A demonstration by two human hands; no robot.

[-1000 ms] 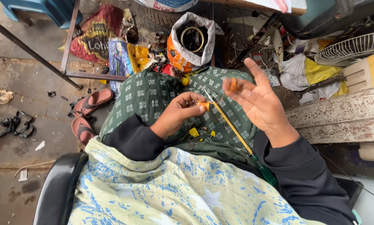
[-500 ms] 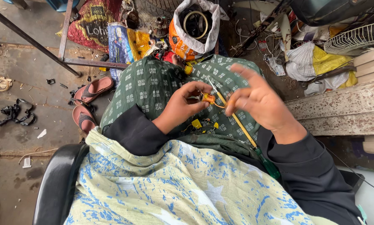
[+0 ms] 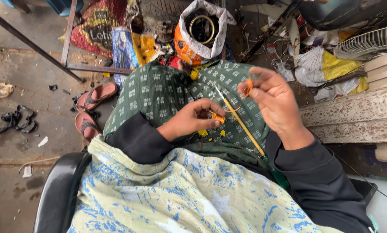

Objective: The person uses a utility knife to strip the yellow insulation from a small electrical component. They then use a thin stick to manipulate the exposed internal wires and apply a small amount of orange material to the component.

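The left hand (image 3: 193, 118) pinches a small orange piece (image 3: 218, 118) over the green patterned cloth on the lap (image 3: 159, 92). The right hand (image 3: 276, 101) grips a thin orange wire loop (image 3: 247, 86). A long yellow stick with a green end (image 3: 245, 129) lies between the hands.

Free room: your lap (image 3: 159, 99) lies bare left of both hands.
Obstacles: the screwdriver (image 3: 245, 129) slants between them; a plank (image 3: 353, 116) blocks the right; bags (image 3: 202, 34) crowd ahead.

Long rod (image 3: 241, 123) lies slanted across the lap; left hand (image 3: 193, 121) sits left of it, right hand (image 3: 275, 101) right, sandals (image 3: 92, 110) far left on the floor.
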